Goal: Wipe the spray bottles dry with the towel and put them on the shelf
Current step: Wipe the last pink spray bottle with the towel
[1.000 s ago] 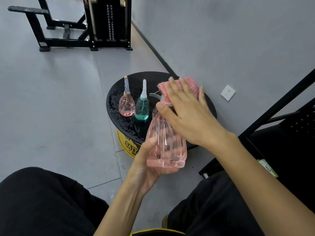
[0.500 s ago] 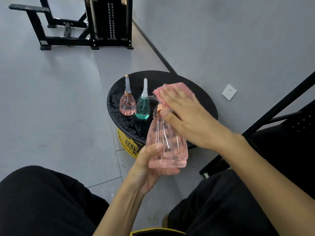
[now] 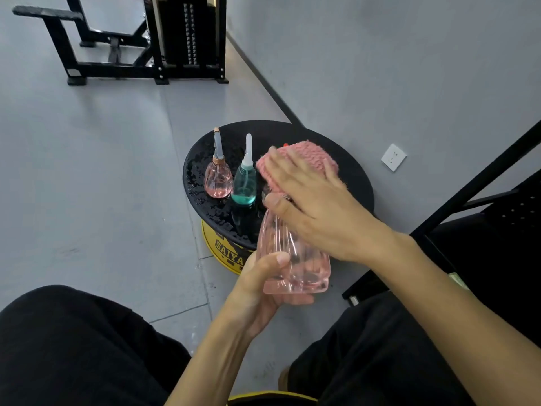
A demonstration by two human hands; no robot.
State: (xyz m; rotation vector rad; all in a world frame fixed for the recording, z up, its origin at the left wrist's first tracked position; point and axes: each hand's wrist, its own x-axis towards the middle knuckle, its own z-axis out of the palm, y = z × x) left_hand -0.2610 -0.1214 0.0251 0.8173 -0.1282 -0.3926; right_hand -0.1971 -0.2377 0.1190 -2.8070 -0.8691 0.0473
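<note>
My left hand [image 3: 257, 291] grips the base of a large clear pink spray bottle [image 3: 292, 259], held tilted above my lap. My right hand [image 3: 316, 206] lies over the bottle's top with a pink knitted towel [image 3: 301, 156] under its fingers, thumb against the bottle's neck; the spray head is hidden beneath. A small pink spray bottle [image 3: 218, 178] and a teal spray bottle [image 3: 244, 186] stand upright side by side on a wet black round stool [image 3: 322, 136].
A black metal shelf frame [image 3: 474, 186] runs along the right, by the grey wall with a white socket [image 3: 393, 157]. Black gym equipment [image 3: 152, 45] stands at the back on the grey floor. My dark-trousered knees fill the bottom.
My right hand with the towel has slid a little along the top of the large bottle. The two bottles on the stool have stayed put.
</note>
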